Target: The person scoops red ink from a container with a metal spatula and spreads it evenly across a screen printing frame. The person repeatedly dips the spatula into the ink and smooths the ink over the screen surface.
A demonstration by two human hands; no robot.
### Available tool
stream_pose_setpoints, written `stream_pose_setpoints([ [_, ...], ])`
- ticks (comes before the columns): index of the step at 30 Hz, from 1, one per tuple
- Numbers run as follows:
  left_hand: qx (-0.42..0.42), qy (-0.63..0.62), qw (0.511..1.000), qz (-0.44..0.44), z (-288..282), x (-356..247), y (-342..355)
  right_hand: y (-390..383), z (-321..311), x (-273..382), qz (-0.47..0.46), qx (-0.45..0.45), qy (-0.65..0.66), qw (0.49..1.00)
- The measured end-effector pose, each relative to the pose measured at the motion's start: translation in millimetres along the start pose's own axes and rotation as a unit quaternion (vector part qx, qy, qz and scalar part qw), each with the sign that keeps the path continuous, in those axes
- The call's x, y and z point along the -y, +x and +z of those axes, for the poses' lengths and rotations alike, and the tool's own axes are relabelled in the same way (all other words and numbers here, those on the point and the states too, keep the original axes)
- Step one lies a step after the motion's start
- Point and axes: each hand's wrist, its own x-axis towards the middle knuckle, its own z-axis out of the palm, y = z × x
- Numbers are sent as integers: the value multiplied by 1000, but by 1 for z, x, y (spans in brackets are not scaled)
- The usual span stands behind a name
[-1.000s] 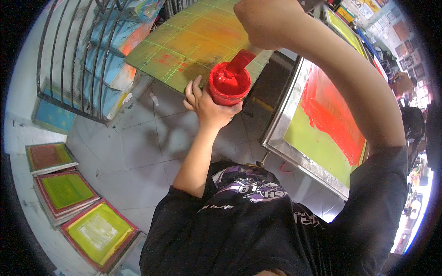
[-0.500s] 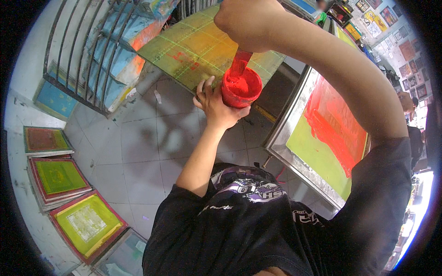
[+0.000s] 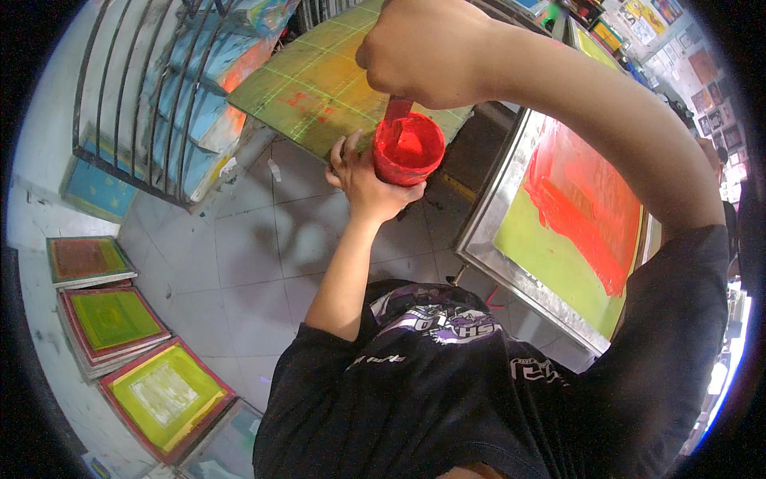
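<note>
A red tub [image 3: 408, 169] of thick red ink is held up in front of me by my left hand [image 3: 367, 185]. The palm supports its near left side, and several fingers stick out past it on the left. My right hand [image 3: 431, 54] is closed in a fist above the tub, gripping a flat red-coated spatula [image 3: 397, 109]. Its lower end sits inside the tub against the far left wall. The grip end is hidden in the fist.
At right lies a metal-framed printing screen [image 3: 523, 291] with red ink [image 3: 578, 191] spread over it. Beyond the tub is a yellow-green gridded board [image 3: 299, 88]. Smaller framed screens [image 3: 163, 395] line the left wall, below a black metal rack [image 3: 132, 172].
My right hand has come lower and closer to the tub, so less of the spatula shows. The tub and left hand appear slightly further left and up, while the whole view has shifted a little.
</note>
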Motion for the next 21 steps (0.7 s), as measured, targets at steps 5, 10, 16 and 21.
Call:
stream_pose_setpoints([
  [5, 15, -21, 1000, -3, -1, 4, 2, -19, -4, 1, -73, 4, 11, 997],
  [10, -16, -18, 999, 21, 2, 4, 1, -48, 8, -17, -124, -71, -37, 989],
  [16, 7, -21, 1000, -19, -4, -3, 1, -69, -2, -13, -63, -49, -93, 993],
  [21, 13, -10, 1000, -24, -7, -6, 1, -64, 17, -16, -44, -84, -160, 983],
])
